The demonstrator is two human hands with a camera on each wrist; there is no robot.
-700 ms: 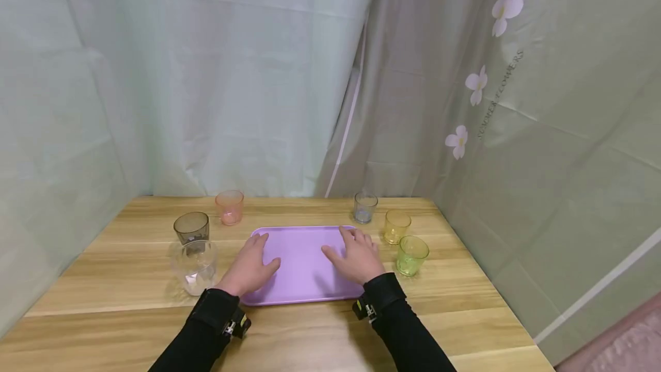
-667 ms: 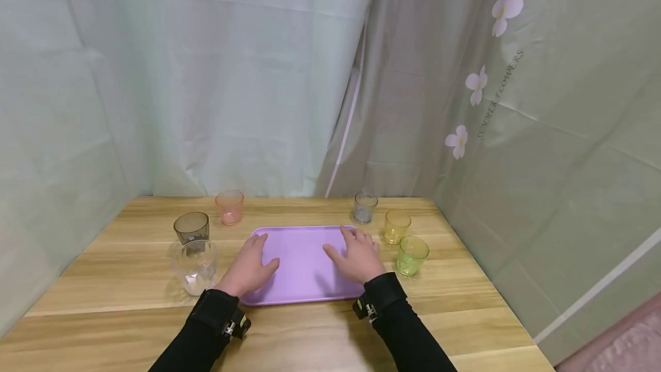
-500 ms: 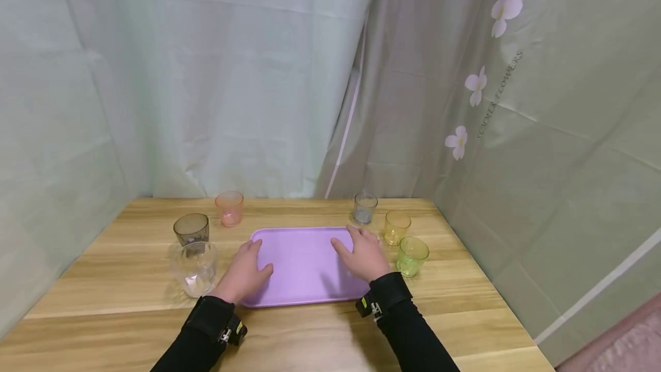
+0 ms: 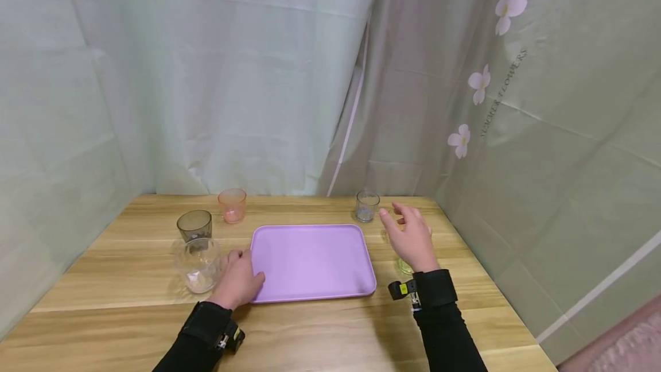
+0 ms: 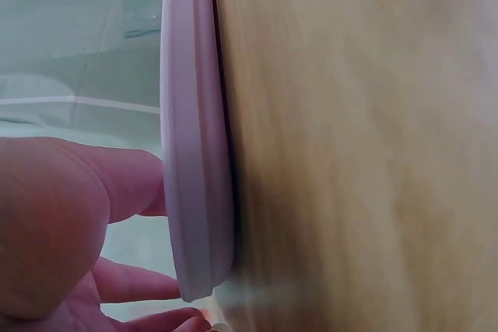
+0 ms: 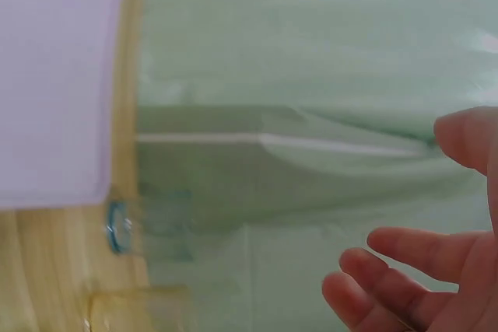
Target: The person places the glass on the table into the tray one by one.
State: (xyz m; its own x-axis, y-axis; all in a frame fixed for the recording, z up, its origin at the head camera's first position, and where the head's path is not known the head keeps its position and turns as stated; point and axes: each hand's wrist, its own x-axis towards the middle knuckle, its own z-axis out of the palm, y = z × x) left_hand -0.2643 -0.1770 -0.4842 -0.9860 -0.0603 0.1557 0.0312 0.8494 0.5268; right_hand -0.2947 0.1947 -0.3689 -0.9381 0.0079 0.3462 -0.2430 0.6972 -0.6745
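A purple rectangular tray (image 4: pixel 312 263) lies flat on the wooden table. At its left edge is my left hand (image 4: pixel 237 280), fingers loosely bent and holding nothing, thumb at the rim. The left wrist view shows the tray side-on, with the thumb and fingertips right at its edge. A clear round glass (image 4: pixel 198 274) stands just left of these fingers. Off the tray's right side, my right hand (image 4: pixel 412 240) hovers with spread, relaxed fingers and nothing in its grasp. It hides most of a green glass (image 4: pixel 404 267) and a yellow glass (image 6: pixel 140 312).
A smoky brown glass (image 4: pixel 194 224) stands behind the clear one, and a pink glass (image 4: pixel 232 206) sits farther back. At the back right is a bluish-grey glass (image 4: pixel 367 208). Curtains (image 4: pixel 258 102) hang around the back and sides of the table (image 4: pixel 310 337).
Both hands have moved apart from above the tray. The left has drawn back to the tray's left edge; the right has swung right over the green and yellow glasses.
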